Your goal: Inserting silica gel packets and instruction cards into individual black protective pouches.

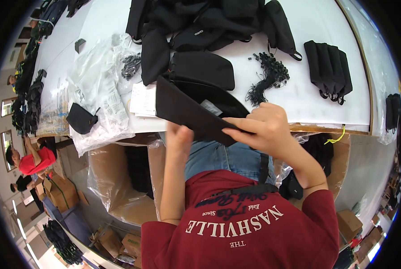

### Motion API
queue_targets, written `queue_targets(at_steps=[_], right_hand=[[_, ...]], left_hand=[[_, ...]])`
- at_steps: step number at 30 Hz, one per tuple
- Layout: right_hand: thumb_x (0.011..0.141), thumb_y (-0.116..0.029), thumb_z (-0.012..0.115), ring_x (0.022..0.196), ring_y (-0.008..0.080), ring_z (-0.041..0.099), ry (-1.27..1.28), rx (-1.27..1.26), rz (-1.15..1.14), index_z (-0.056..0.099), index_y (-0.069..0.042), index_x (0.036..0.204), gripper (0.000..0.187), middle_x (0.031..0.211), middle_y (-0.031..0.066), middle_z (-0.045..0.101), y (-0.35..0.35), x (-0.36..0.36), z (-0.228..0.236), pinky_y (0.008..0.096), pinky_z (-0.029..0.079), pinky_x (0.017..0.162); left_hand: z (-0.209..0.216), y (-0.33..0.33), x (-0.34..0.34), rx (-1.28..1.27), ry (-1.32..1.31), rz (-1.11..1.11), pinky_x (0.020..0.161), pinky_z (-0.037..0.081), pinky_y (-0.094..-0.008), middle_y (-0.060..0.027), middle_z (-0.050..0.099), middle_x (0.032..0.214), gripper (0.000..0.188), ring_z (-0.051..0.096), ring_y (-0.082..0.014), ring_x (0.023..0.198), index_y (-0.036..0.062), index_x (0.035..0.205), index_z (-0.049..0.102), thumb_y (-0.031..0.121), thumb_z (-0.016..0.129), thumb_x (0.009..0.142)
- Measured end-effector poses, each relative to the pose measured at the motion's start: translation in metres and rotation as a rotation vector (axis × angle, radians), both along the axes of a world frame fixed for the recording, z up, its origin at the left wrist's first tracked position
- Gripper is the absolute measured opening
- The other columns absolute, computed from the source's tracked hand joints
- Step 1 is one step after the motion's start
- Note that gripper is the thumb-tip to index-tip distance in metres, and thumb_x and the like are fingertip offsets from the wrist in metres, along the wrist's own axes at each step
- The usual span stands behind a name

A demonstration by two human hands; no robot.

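A black zip pouch [189, 110] is held tilted at the table's front edge, its mouth gaping. A small pale label [211, 107] shows inside it. My right hand [265, 127] pinches the pouch's right end between thumb and fingers. At the lower left edge of the pouch is my left hand [179, 139], smeared by motion; whether it grips the fabric cannot be made out. Just behind lies another flat black pouch [202, 69]. White paper cards [143, 99] lie to the left, partly under the held pouch.
A heap of black pouches [209, 27] covers the table's far middle. Black cord tags [270, 76] lie right of centre, with stacked pouches [328, 69] beyond. Clear plastic bags [99, 85] and a small pouch [81, 119] lie left. Plastic-lined cartons [120, 179] stand below.
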State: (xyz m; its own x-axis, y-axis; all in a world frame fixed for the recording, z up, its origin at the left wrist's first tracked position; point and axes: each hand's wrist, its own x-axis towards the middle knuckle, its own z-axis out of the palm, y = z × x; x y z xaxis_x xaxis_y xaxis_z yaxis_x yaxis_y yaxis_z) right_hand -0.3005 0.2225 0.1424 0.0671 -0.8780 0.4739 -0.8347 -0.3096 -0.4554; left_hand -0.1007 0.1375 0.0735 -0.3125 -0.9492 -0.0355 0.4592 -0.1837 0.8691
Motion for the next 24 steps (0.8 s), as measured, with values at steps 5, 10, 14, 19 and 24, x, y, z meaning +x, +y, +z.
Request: queue_targets(at_steps=[5, 10, 14, 19, 24], right_hand=[[0.072, -0.020, 0.077, 0.041, 0.0138, 0.039, -0.181, 0.022, -0.108, 0.075, -0.013, 0.086, 0.016, 0.047, -0.0026, 0.046, -0.001, 0.030, -0.012, 0.0282, 0.029, 0.046], [0.089, -0.016, 0.063, 0.040, 0.0055, 0.034, -0.566, -0.030, -0.269, 0.072, -0.009, 0.089, 0.011, 0.049, -0.0045, 0.050, 0.006, 0.040, -0.029, 0.0260, 0.024, 0.046], [0.095, -0.018, 0.056, 0.049, -0.0015, 0.028, -1.046, 0.166, -0.447, 0.066, -0.002, 0.083, 0.023, 0.051, -0.0069, 0.040, 0.012, 0.042, -0.039, 0.0217, 0.017, 0.044], [0.095, -0.019, 0.055, 0.051, 0.0029, 0.034, -1.004, 0.362, -0.368, 0.066, 0.000, 0.084, 0.025, 0.054, -0.0025, 0.045, 0.017, 0.034, -0.055, 0.0233, 0.024, 0.046], [0.094, -0.018, 0.054, 0.081, 0.0163, 0.055, -1.046, 0.212, -0.112, 0.066, 0.003, 0.100, 0.025, 0.091, 0.0103, 0.062, 0.001, 0.018, -0.045, 0.0279, 0.042, 0.076]], left_hand=[[-0.007, 0.018, 0.000, 0.354, 0.141, -0.239, 0.091, 0.048, -0.0356, -0.0066, 0.062, 0.108, 0.046, 0.060, -0.0202, 0.101, 0.0050, 0.116, 0.055, 0.028, 0.072, 0.081], [0.006, 0.012, -0.009, 0.373, 0.059, -0.097, 0.091, 0.050, -0.0369, -0.0081, 0.063, 0.106, 0.042, 0.062, -0.0223, 0.099, 0.0033, 0.115, 0.056, 0.024, 0.070, 0.081], [0.008, 0.012, -0.010, 0.481, 0.131, -0.063, 0.090, 0.051, -0.0366, -0.0099, 0.060, 0.109, 0.045, 0.061, -0.0228, 0.100, 0.0027, 0.121, 0.052, 0.014, 0.068, 0.080], [0.010, 0.012, -0.013, 0.402, 0.096, -0.080, 0.088, 0.051, -0.0347, -0.0098, 0.058, 0.110, 0.050, 0.060, -0.0214, 0.100, 0.0022, 0.123, 0.050, 0.006, 0.069, 0.076], [0.020, 0.011, -0.019, 0.429, -0.040, -0.468, 0.086, 0.049, -0.0305, -0.0077, 0.063, 0.105, 0.054, 0.062, -0.0183, 0.096, 0.0002, 0.119, 0.055, 0.005, 0.076, 0.069]])
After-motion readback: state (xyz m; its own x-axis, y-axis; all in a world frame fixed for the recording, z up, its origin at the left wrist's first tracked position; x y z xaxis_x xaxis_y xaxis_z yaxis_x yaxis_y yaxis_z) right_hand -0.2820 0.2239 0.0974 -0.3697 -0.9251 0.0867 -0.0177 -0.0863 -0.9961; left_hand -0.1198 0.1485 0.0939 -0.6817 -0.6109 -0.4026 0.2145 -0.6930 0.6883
